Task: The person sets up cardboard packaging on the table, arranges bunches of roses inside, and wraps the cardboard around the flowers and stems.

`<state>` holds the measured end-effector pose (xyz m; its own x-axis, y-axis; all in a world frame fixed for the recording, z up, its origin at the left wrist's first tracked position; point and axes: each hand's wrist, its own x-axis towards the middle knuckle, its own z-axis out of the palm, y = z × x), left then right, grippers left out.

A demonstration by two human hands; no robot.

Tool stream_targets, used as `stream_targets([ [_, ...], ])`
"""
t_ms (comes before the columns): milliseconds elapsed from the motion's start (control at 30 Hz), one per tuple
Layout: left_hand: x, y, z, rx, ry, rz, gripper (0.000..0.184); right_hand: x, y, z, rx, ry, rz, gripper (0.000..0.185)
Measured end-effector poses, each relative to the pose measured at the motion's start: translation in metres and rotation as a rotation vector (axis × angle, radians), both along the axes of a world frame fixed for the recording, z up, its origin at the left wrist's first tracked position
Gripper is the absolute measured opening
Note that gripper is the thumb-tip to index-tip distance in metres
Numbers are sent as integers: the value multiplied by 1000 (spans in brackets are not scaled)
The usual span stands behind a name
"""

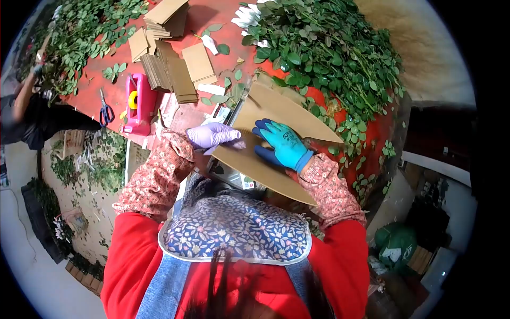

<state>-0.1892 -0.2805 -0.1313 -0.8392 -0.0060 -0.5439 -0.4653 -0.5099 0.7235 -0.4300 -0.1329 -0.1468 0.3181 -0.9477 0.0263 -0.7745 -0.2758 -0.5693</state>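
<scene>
A large brown cardboard sheet (265, 106) lies slanted in front of me, with curved flaps to the right and toward my body. My right hand (284, 142), in a teal and dark blue glove, rests flat on it with the fingers stretched out to the left. At the sheet's left edge is my left hand (214, 136) in a lavender glove, its fingers together and closed over the edge; the fingers' undersides are hidden. Under the sheet, part of a grey frame or box with small labels shows.
A pink tape dispenser (139, 106) and scissors (106, 110) sit on the left of the red table (212, 13). Small cardboard pieces (167, 69) are stacked behind. Leafy stems with white wrapped heads (324, 48) pile at the back right. Another person's arm (24, 101) reaches in at far left.
</scene>
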Motion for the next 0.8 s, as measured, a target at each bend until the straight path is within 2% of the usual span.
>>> stream_targets([
  [33,0,0,-3,-67,23,-25,39,2,-2,-3,12,2,-13,46],
  [133,3,1,-28,-182,83,-45,34,7,-11,-18,94,166,22,63],
  [300,12,4,-58,-202,223,-13,31,11,-10,-20,88,188,-17,63],
  [500,8,-4,-49,-445,311,-165,30,19,-5,-11,145,226,10,61],
  [567,10,-4,-52,-235,177,-84,30,22,-12,-14,144,235,-4,56],
  [700,13,-8,-57,-360,346,-108,26,22,-9,-23,164,198,-21,56],
  [733,13,-14,-52,-458,371,-100,25,20,-7,-29,134,181,-23,56],
  [767,11,-23,-47,-597,257,-93,24,20,-6,-25,124,157,-43,57],
  [800,11,-38,-41,-903,148,52,26,19,-6,-27,95,158,-41,57],
])
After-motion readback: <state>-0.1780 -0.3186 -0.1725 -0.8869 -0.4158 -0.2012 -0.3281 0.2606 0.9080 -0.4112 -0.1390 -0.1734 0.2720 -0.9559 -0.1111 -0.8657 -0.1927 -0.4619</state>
